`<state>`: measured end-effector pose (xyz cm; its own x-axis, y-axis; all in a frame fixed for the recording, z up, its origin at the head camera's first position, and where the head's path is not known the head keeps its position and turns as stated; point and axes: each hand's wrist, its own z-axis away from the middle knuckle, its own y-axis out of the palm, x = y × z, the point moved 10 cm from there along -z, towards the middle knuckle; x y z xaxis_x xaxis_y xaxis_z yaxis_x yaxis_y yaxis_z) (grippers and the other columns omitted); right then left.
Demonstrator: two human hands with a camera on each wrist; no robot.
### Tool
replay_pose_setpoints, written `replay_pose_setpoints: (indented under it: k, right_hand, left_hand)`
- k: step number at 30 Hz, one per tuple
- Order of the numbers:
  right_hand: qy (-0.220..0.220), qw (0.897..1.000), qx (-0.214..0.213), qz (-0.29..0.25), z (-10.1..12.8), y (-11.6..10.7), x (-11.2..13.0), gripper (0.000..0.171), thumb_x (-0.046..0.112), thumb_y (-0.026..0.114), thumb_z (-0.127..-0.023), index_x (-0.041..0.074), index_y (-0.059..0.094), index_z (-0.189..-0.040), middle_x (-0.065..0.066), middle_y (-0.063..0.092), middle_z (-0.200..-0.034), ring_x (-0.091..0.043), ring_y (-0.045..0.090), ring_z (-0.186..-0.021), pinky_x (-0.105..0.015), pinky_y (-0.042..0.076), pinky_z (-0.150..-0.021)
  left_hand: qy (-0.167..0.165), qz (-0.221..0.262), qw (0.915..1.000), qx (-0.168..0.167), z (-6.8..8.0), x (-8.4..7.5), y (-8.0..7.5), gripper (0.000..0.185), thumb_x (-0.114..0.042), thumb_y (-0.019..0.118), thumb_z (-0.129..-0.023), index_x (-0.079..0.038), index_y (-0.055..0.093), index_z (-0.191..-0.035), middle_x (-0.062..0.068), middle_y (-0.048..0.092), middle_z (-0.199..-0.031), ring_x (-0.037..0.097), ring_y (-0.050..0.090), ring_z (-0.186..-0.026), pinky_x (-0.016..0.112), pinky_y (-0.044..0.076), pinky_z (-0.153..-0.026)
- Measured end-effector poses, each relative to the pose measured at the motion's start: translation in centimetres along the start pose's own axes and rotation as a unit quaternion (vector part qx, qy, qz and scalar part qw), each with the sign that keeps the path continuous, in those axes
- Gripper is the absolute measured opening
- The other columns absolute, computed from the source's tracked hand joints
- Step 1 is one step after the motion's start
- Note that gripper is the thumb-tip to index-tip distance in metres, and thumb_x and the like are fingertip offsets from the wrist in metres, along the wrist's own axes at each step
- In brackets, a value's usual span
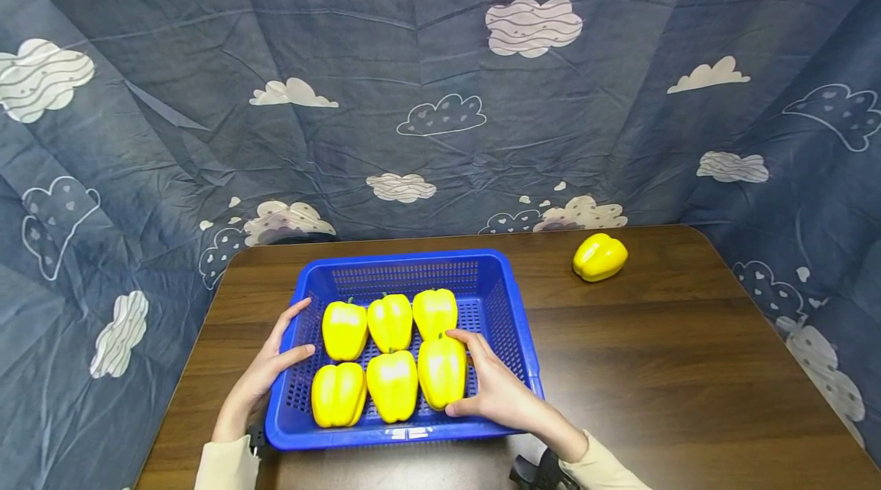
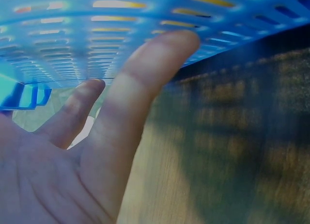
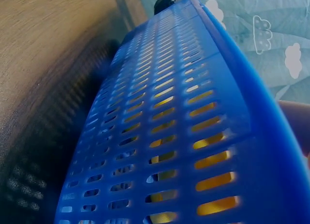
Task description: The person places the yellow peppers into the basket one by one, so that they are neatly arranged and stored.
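Step in hand: placing a yellow pepper into the blue basket [image 1: 512,299], judged from the right hand resting on the pepper at the near right of the lot.
Left hand [image 1: 271,368]: at 9 o'clock of the basket, fingers straight and spread, thumb over the rim, palm against the outer left wall; the left wrist view shows the fingers [image 2: 140,83] laid flat on the slotted wall. It steadies the basket without gripping it.
Right hand [image 1: 492,387]: at 4 o'clock inside the basket, fingers and thumb curved round the near-right pepper [image 1: 440,371], clamped lightly on it.
Peppers in basket: six, in two rows of three, sides touching, stems up.
Loose pepper [image 1: 600,256]: on the tabletop [image 1: 688,368] at 1 o'clock of the basket, well apart from it, lying on its side.
Doing it well: keep the left palm pressed so the basket does not slide; seat the held pepper upright against its neighbour; let go only once it stands alone, without pushing the row.
Risk: the rows are tight; a hard push could tip the middle pepper.
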<state>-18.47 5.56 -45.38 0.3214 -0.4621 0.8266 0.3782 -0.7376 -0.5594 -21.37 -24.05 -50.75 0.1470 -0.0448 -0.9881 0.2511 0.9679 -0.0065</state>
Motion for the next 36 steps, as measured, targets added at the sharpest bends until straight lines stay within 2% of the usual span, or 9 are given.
replay_pose_setpoints:
  k: [11, 19, 24, 29, 36]
  right_hand:
    - [0.004, 1.0, 0.019, 0.015, -0.1, 0.5, -0.1, 0.092, 0.011, 0.087, -0.06, 0.001, 0.037, -0.136, -0.016, 0.045, -0.127, -0.029, 0.049, -0.113, -0.052, 0.042, -0.095]
    - [-0.014, 0.999, 0.037, 0.017, 0.0, 0.8, 0.2, 0.092, 0.017, 0.088, -0.061, 0.0, 0.037, -0.136, -0.017, 0.046, -0.126, -0.031, 0.049, -0.114, -0.053, 0.041, -0.097]
    - [-0.015, 0.998, 0.056, 0.015, 0.0, 1.0, 0.2, 0.087, 0.018, 0.085, -0.066, 0.0, 0.037, -0.136, -0.019, 0.045, -0.13, -0.033, 0.046, -0.119, -0.054, 0.038, -0.1]
    - [-0.015, 0.997, 0.074, 0.018, 0.1, 1.3, 0.1, 0.075, 0.017, 0.08, -0.074, -0.001, 0.039, -0.135, -0.016, 0.045, -0.129, -0.031, 0.045, -0.12, -0.052, 0.038, -0.101]
    - [-0.013, 0.997, 0.075, 0.023, 0.0, 1.3, 0.1, 0.069, 0.016, 0.077, -0.077, 0.0, 0.041, -0.134, -0.015, 0.046, -0.128, -0.031, 0.046, -0.118, -0.052, 0.038, -0.1]
  left_hand:
    - [0.004, 0.011, 0.9999, 0.003, 0.0, -0.1, 0.0, 0.071, -0.011, 0.052, -0.094, -0.026, 0.015, -0.152, 0.022, 0.007, -0.154, 0.053, 0.023, -0.131, 0.059, 0.046, -0.088]
    - [0.013, 0.008, 0.9999, 0.006, -0.1, -0.2, 0.0, 0.07, -0.01, 0.051, -0.094, -0.025, 0.014, -0.152, 0.021, 0.007, -0.154, 0.052, 0.023, -0.132, 0.059, 0.046, -0.088]
    - [0.015, 0.007, 0.9999, 0.005, -0.1, -0.2, 0.0, 0.07, -0.01, 0.052, -0.094, -0.024, 0.015, -0.152, 0.022, 0.007, -0.154, 0.053, 0.024, -0.131, 0.059, 0.046, -0.088]
    - [0.011, 0.003, 0.9999, 0.004, 0.0, -0.2, 0.0, 0.071, -0.011, 0.052, -0.093, -0.024, 0.015, -0.152, 0.022, 0.007, -0.154, 0.053, 0.023, -0.131, 0.06, 0.045, -0.089]
    - [0.004, -0.006, 1.0, -0.001, 0.0, -0.1, 0.0, 0.071, -0.012, 0.053, -0.093, -0.025, 0.015, -0.152, 0.022, 0.006, -0.155, 0.054, 0.024, -0.131, 0.061, 0.044, -0.089]
